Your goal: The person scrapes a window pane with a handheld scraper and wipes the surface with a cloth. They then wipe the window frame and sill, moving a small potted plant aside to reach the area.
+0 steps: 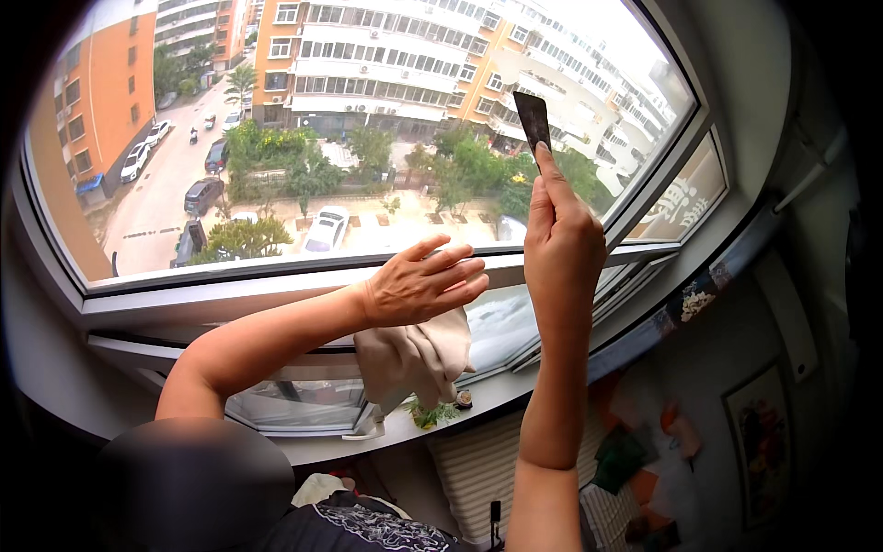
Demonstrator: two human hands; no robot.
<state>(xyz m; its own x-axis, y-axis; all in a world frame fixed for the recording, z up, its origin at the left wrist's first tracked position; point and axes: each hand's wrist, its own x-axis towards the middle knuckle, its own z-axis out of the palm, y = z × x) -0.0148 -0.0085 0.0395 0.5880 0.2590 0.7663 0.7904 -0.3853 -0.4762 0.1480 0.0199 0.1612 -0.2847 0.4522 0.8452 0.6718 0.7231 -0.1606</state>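
Observation:
My right hand (pixel 562 221) is raised in front of the large window pane (pixel 414 172), its fingers closed around the lower end of a dark, flat scraper-like blade (pixel 531 117). The blade points upward against the glass; whether it touches cannot be told. A whitish, patchy film or residue (pixel 600 131) shows on the pane to the right of the blade. My left hand (pixel 428 283) is spread, palm down, near the lower window frame rail (pixel 207 295). Just below it a beige cloth (pixel 414 355) hangs over the frame. The left hand does not appear to grip it.
Below the pane, an opened window sash (pixel 303 403) with a handle juts inward. A small green plant (pixel 429 412) and a small jar-like item (pixel 463 399) stand on the sill (pixel 317 452). A bed with a striped cover (pixel 483 469) lies below. A framed picture (pixel 759 441) hangs at right.

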